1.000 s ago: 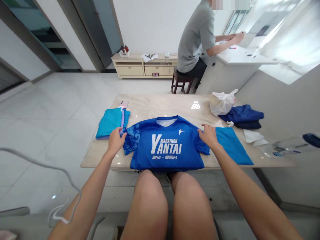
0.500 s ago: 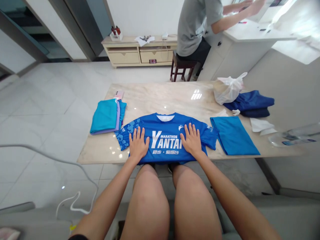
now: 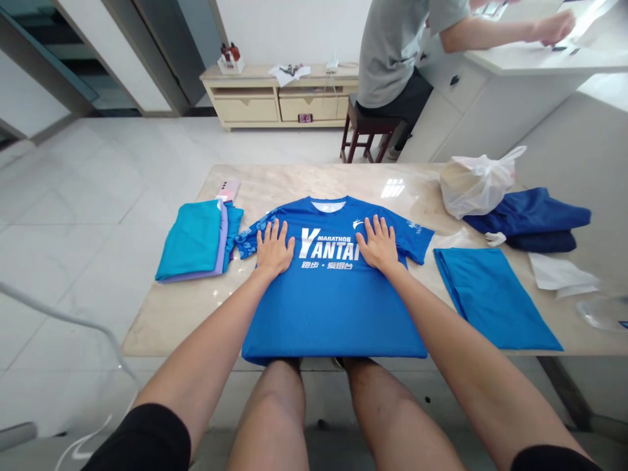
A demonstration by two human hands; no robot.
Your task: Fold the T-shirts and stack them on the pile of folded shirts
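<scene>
Head view, looking down over the person's own knees at a pale marble table [image 3: 304, 183]. A royal-blue T-shirt [image 3: 333, 307] printed "Marathon Yantai" lies face up at the middle of the near edge, its hem hanging slightly over that edge and its collar pointing to the far side. The left hand [image 3: 273, 247] rests flat on the chest of the shirt, fingers spread, just left of the lettering. The right hand [image 3: 379, 243] lies the same way, palm down and fingers spread, just right of the lettering. Neither hand grips any cloth.

The shirt looks smoothed flat with both sleeves out; no fold shows in it yet. Toward the left edge sits a stack of folded teal garments [image 3: 193, 239]. To the right lies a flat blue cloth [image 3: 490, 297], with dark blue folded clothes [image 3: 532, 219] and a white plastic bag [image 3: 475, 183] near the far right corner. Beyond the table, another person in a grey shirt [image 3: 397, 46] sits at a white counter.
</scene>
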